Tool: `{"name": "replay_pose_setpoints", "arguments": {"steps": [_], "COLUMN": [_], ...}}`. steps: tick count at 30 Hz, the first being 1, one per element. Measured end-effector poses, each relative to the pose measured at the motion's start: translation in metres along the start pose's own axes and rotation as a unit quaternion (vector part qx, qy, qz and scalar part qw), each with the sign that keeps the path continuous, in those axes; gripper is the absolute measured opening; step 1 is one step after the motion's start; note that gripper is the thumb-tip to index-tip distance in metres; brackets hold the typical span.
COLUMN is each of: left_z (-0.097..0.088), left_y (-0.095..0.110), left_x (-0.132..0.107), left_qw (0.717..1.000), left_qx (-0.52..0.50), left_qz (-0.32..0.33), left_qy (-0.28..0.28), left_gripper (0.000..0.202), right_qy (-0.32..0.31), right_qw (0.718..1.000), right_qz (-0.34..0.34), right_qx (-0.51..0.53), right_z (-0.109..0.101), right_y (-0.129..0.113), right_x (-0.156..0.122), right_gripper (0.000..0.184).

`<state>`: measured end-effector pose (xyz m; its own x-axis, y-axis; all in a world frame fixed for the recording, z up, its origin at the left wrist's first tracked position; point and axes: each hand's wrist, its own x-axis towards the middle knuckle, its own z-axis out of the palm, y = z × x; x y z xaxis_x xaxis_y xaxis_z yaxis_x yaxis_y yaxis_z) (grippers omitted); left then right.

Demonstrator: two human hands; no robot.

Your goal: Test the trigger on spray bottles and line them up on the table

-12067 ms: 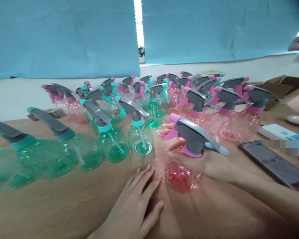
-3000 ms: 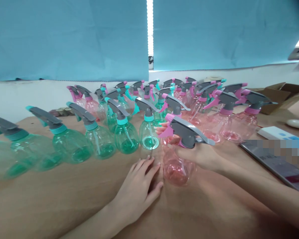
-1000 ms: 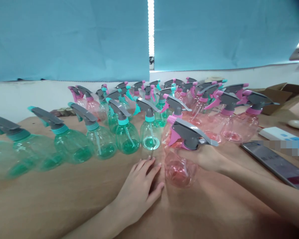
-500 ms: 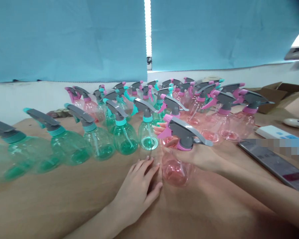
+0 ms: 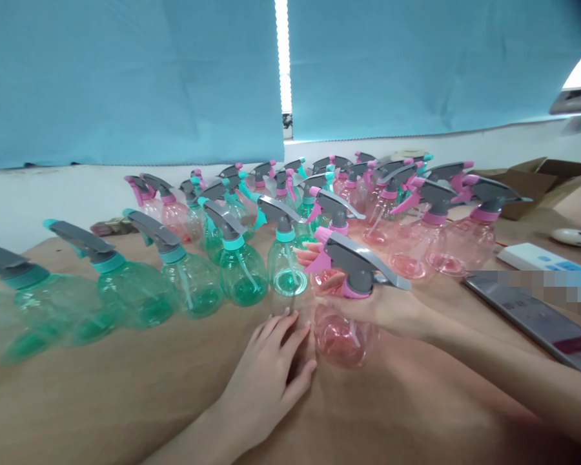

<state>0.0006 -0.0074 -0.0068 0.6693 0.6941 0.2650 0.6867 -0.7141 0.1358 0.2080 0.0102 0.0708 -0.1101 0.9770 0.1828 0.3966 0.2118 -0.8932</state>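
Note:
A clear pink spray bottle (image 5: 343,339) with a grey and pink trigger head stands upright on the wooden table (image 5: 126,400). My right hand (image 5: 390,310) is wrapped round its neck, fingertips showing past the pink trigger on the left. Just left of this bottle, my left hand (image 5: 268,371) lies palm down on the tabletop, fingers apart, holding nothing. Beyond the left fingertips stands a green spray bottle (image 5: 287,268), with another green spray bottle (image 5: 243,274) beside it. A further pink spray bottle (image 5: 337,210) is partly hidden behind the held one.
Several green bottles form a row to the left. More pink and green bottles crowd the back of the table. On the right lie a phone (image 5: 527,323), a white box (image 5: 532,257) and a white mouse-like object (image 5: 574,237), with an open cardboard box (image 5: 527,190) behind.
Both hands and the held pink spray bottle stay almost in place. The whole view has shifted very slightly.

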Motion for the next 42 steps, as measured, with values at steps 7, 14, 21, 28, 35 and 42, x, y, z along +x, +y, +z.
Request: {"name": "replay_pose_setpoints", "arguments": {"steps": [7, 14, 21, 28, 35, 42], "left_z": [0.0004, 0.0006, 0.0006, -0.0006, -0.0012, -0.0014], "left_y": [-0.0005, -0.0002, 0.0001, 0.0011, 0.0014, 0.0001], "left_x": [0.0002, -0.0002, 0.0003, -0.0006, 0.0011, -0.0004], "left_qw": [1.000, 1.000, 1.000, 1.000, 1.000, 1.000], "left_qx": [-0.002, -0.001, -0.002, -0.007, -0.002, -0.003], "left_qz": [0.005, 0.005, 0.002, -0.003, -0.007, 0.000], "left_qy": [-0.003, 0.000, 0.003, -0.002, -0.016, -0.010], "left_gripper": [0.040, 0.041, 0.040, 0.038, 0.039, 0.041], "right_qy": [-0.008, -0.031, -0.010, -0.020, -0.012, 0.000], "right_qw": [1.000, 0.998, 0.999, 0.999, 1.000, 0.995], "right_qz": [-0.017, -0.039, -0.032, -0.043, -0.022, -0.077], "right_qx": [0.017, 0.027, -0.011, -0.017, -0.010, -0.058], "right_z": [0.0005, 0.0004, -0.0009, -0.0018, -0.0016, 0.0002], "right_y": [-0.0004, 0.0046, 0.0023, 0.0009, -0.0008, 0.0060], "right_x": [0.0002, 0.0002, -0.0015, -0.0002, -0.0007, 0.0002], "right_gripper": [0.016, 0.011, 0.013, 0.006, 0.008, 0.007]}}
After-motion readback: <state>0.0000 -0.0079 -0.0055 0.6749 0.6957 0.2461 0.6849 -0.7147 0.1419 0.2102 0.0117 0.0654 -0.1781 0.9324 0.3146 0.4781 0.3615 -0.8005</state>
